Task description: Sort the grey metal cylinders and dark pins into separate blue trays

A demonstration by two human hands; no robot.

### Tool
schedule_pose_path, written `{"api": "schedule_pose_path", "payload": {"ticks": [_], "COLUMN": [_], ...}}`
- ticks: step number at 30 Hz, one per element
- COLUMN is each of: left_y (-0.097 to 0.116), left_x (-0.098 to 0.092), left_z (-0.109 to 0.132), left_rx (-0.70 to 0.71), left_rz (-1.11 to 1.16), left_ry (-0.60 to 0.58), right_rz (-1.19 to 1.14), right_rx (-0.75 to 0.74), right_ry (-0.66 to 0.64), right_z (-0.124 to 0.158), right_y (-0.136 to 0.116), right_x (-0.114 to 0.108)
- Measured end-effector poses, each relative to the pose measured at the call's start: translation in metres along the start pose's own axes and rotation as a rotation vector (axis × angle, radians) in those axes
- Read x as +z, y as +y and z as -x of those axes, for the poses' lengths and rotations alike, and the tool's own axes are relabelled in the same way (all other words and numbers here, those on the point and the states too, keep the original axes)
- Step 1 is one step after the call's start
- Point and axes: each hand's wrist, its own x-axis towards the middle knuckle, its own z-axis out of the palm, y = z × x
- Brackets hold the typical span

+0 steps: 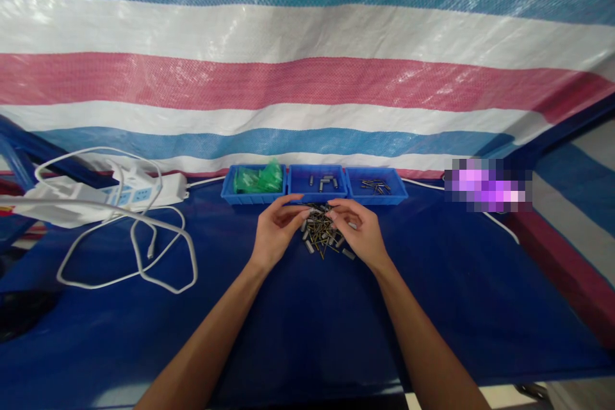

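A mixed pile of small metal parts (321, 237), thin brassy pins and short grey cylinders, lies on the blue table. My left hand (276, 230) is at the pile's left edge, thumb and fingers drawn together in a pinch. From the right, my right hand (362, 234) reaches over the pile with its fingertips also pinched. Whatever is between the fingertips of either hand is too small to make out. Just behind stand three blue bins: the middle bin (317, 193) holds several short grey cylinders, and the right bin (377, 197) several thin dark pins.
Green plastic bagging (262, 178) fills the left bin (254, 198). White power strips (139, 191) and a looped white cable (192, 262) occupy the table's left side. A blurred purple patch (487, 186) is at back right. Striped sheeting (307, 83) hangs behind the table (307, 333).
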Motion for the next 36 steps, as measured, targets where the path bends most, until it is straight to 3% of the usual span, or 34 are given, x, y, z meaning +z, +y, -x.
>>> {"api": "schedule_pose_path", "payload": {"ticks": [12,16,21,25,30,36], "left_y": [0.003,0.002,0.004,0.005,-0.001,-0.003], "left_x": [0.003,0.003,-0.013,-0.031,-0.04,-0.041], "left_z": [0.005,0.006,0.004,0.001,-0.001,-0.005], "left_rx": [-0.02,0.022,0.263,0.326,0.303,0.302], "left_rz": [-0.079,-0.172,-0.705,-0.962,-1.001,-0.887], "left_ry": [-0.096,-0.127,-0.108,-0.229,-0.307,-0.25], "right_rz": [-0.07,-0.177,-0.208,-0.191,-0.087,-0.08], "right_rx": [0.024,0.092,0.089,0.054,0.024,0.056], "right_ry": [-0.169,-0.149,-0.005,0.116,0.126,0.13], "right_z": [0.006,0.005,-0.001,-0.006,-0.008,-0.005], "right_y": [-0.004,-0.003,0.004,0.01,0.014,0.009], "right_x": [0.01,0.016,0.02,0.016,0.007,0.004]}}
